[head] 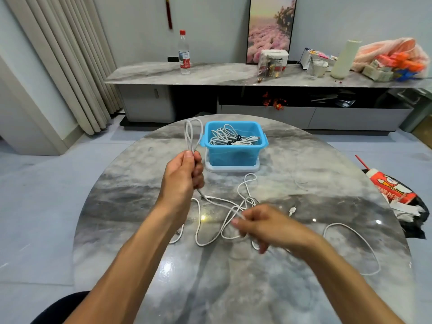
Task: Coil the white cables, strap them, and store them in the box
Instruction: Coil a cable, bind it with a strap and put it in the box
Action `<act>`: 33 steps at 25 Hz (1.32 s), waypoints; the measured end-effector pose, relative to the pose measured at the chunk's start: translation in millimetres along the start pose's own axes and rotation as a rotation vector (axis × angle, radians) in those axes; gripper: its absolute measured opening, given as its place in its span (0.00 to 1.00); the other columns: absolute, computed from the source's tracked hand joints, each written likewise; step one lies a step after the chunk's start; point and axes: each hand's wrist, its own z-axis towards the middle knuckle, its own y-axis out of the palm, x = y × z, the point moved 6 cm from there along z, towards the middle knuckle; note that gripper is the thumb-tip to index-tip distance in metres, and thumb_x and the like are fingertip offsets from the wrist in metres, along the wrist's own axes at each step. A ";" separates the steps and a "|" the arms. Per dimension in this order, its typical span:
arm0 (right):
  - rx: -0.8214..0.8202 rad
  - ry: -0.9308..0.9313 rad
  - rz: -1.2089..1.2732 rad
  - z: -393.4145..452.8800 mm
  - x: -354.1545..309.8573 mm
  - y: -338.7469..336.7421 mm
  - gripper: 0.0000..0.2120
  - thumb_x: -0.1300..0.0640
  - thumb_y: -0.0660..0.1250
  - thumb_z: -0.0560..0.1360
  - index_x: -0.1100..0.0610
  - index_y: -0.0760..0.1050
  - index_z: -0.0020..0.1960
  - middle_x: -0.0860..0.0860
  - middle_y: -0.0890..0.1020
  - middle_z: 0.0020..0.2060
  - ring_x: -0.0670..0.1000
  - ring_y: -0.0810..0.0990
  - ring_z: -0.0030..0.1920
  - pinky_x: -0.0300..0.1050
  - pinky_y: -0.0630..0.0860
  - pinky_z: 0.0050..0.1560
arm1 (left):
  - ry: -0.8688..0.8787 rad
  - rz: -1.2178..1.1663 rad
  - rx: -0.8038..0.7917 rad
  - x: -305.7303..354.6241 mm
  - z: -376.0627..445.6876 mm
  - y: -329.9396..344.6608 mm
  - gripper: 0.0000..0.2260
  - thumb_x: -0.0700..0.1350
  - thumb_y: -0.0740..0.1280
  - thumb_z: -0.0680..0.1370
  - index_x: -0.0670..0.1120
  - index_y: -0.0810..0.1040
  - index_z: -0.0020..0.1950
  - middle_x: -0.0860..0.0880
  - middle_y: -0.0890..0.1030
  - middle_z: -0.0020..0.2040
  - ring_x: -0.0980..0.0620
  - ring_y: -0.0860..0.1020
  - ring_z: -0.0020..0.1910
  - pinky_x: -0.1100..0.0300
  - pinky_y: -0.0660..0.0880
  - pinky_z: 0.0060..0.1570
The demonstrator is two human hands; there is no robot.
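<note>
Blue box (233,152) holds strapped white cables (230,137) on marble table (304,288).

2 bare forearms reach into view from the bottom edge — no sleeves, no watch, no bracelet or ring on either. The left hand (184,176) and the right hand (268,226) are both ungloved, with short, plain fingernails showing on the left thumb and on 1 right fingertip. The right hand is slightly blurred — finer detail there cannot be told.
</note>
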 end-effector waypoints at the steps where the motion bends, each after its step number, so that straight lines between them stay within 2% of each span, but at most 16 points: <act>1: 0.094 -0.003 0.096 -2.5 -3.1 -18.3 0.17 0.49 0.69 0.77 0.54 0.77 0.31 0.47 0.66 0.23 0.45 0.64 0.22 0.39 0.67 0.22 | 0.089 0.273 0.023 4.8 -0.2 -4.5 0.14 0.42 0.53 0.85 0.47 0.71 0.42 0.55 0.67 0.29 0.56 0.63 0.26 0.57 0.61 0.31; 3: 0.197 -0.048 0.377 -11.3 -14.8 -51.6 0.16 0.46 0.69 0.74 0.53 0.76 0.31 0.46 0.61 0.23 0.44 0.58 0.21 0.36 0.59 0.20 | 0.252 0.776 -0.086 0.8 -7.0 11.4 0.12 0.42 0.54 0.84 0.48 0.71 0.42 0.52 0.71 0.33 0.51 0.69 0.32 0.55 0.63 0.35; 5: 0.213 -0.094 0.498 -19.3 -22.7 -66.7 0.14 0.44 0.71 0.68 0.54 0.77 0.33 0.47 0.60 0.23 0.45 0.55 0.22 0.35 0.57 0.21 | 0.347 1.029 -0.294 -15.2 -20.3 41.7 0.10 0.43 0.56 0.84 0.49 0.69 0.43 0.51 0.73 0.38 0.49 0.70 0.37 0.56 0.63 0.39; 7: 0.222 -0.084 0.514 -26.3 -23.9 -69.1 0.16 0.43 0.73 0.64 0.56 0.78 0.34 0.48 0.59 0.23 0.45 0.54 0.22 0.36 0.57 0.21 | 0.349 1.033 -0.460 -26.4 -28.8 57.6 0.11 0.44 0.56 0.84 0.48 0.67 0.42 0.55 0.72 0.37 0.52 0.69 0.38 0.58 0.63 0.40; 9: 0.285 -0.053 0.506 -33.5 -22.8 -70.8 0.17 0.42 0.73 0.64 0.55 0.76 0.31 0.47 0.59 0.22 0.45 0.54 0.20 0.35 0.57 0.20 | 0.277 0.913 -0.599 -32.5 -33.5 61.2 0.13 0.45 0.56 0.84 0.46 0.72 0.42 0.57 0.75 0.35 0.58 0.71 0.36 0.65 0.65 0.39; 10: 0.362 -0.041 0.493 -36.2 -22.7 -73.6 0.19 0.41 0.73 0.65 0.55 0.74 0.28 0.47 0.59 0.21 0.45 0.54 0.20 0.35 0.57 0.20 | 0.227 0.832 -0.664 -35.5 -38.3 63.3 0.13 0.46 0.56 0.84 0.45 0.74 0.44 0.58 0.76 0.34 0.60 0.72 0.35 0.68 0.65 0.38; 12: 0.592 -0.037 0.495 -39.5 -21.8 -81.5 0.23 0.41 0.74 0.67 0.53 0.69 0.25 0.46 0.61 0.19 0.45 0.56 0.19 0.35 0.56 0.20 | 0.126 0.661 -0.751 -42.3 -51.8 70.6 0.13 0.47 0.56 0.83 0.42 0.77 0.49 0.55 0.76 0.34 0.60 0.71 0.33 0.67 0.67 0.37; 14: 0.791 -0.054 0.614 -41.2 -16.6 -82.4 0.25 0.44 0.74 0.71 0.53 0.65 0.25 0.45 0.63 0.18 0.45 0.57 0.19 0.36 0.54 0.21 | 0.044 0.534 -0.761 -51.6 -63.4 80.0 0.14 0.48 0.55 0.82 0.43 0.78 0.51 0.51 0.74 0.34 0.57 0.70 0.33 0.64 0.67 0.36; 16: 0.912 -0.071 0.836 -39.5 -10.1 -74.2 0.24 0.46 0.73 0.74 0.53 0.64 0.28 0.46 0.64 0.20 0.46 0.59 0.20 0.38 0.56 0.23 | -0.027 0.459 -0.713 -59.1 -66.6 84.5 0.14 0.50 0.55 0.82 0.46 0.79 0.50 0.48 0.72 0.35 0.56 0.69 0.33 0.62 0.66 0.36; 19: 0.979 -0.045 1.193 -33.6 4.2 -60.4 0.20 0.45 0.71 0.75 0.52 0.66 0.33 0.49 0.66 0.25 0.50 0.66 0.24 0.41 0.62 0.27 | 0.061 0.611 -0.641 -61.7 -65.5 87.4 0.16 0.53 0.56 0.82 0.44 0.77 0.49 0.56 0.73 0.35 0.58 0.71 0.35 0.59 0.68 0.39; 21: 0.967 0.026 1.271 -27.1 12.5 -52.2 0.18 0.42 0.71 0.74 0.52 0.69 0.38 0.51 0.70 0.29 0.50 0.71 0.26 0.39 0.68 0.25 | 0.138 0.725 -0.650 -62.5 -66.4 89.5 0.13 0.50 0.57 0.83 0.48 0.74 0.43 0.56 0.73 0.33 0.58 0.71 0.35 0.59 0.67 0.39; 23: 0.959 0.060 1.271 -22.0 17.6 -46.7 0.19 0.40 0.70 0.74 0.52 0.69 0.38 0.52 0.70 0.30 0.50 0.70 0.27 0.38 0.67 0.25 | 0.178 0.831 -0.639 -63.1 -64.5 88.0 0.13 0.48 0.57 0.84 0.52 0.70 0.39 0.55 0.74 0.35 0.55 0.73 0.37 0.57 0.69 0.41; 25: 0.971 0.027 1.246 -19.7 17.4 -46.6 0.21 0.42 0.70 0.75 0.52 0.66 0.34 0.50 0.67 0.27 0.48 0.66 0.25 0.37 0.63 0.24 | 0.213 0.915 -0.622 -61.7 -62.2 87.0 0.13 0.46 0.57 0.84 0.49 0.70 0.40 0.49 0.75 0.42 0.51 0.73 0.44 0.55 0.70 0.48; 27: 0.985 -0.053 1.155 -19.4 11.1 -48.9 0.22 0.45 0.70 0.76 0.51 0.64 0.31 0.47 0.64 0.23 0.47 0.61 0.23 0.37 0.59 0.22 | 0.188 0.892 -0.609 -59.0 -60.7 83.8 0.12 0.45 0.56 0.85 0.48 0.71 0.42 0.48 0.75 0.44 0.53 0.73 0.45 0.58 0.69 0.50; 30: 1.036 -0.151 0.896 -22.2 0.7 -57.3 0.21 0.45 0.69 0.77 0.53 0.66 0.32 0.49 0.64 0.24 0.48 0.60 0.26 0.41 0.60 0.26 | 0.007 0.625 -0.632 -59.2 -63.3 81.4 0.13 0.44 0.56 0.85 0.45 0.72 0.43 0.51 0.78 0.38 0.54 0.76 0.38 0.59 0.73 0.44; 33: 1.021 -0.163 0.733 -26.1 -3.5 -64.5 0.20 0.42 0.67 0.78 0.58 0.73 0.38 0.51 0.74 0.29 0.48 0.70 0.29 0.41 0.68 0.28 | -0.152 0.330 -0.658 -61.5 -71.6 85.4 0.13 0.44 0.55 0.85 0.43 0.70 0.43 0.51 0.72 0.32 0.54 0.70 0.29 0.57 0.77 0.40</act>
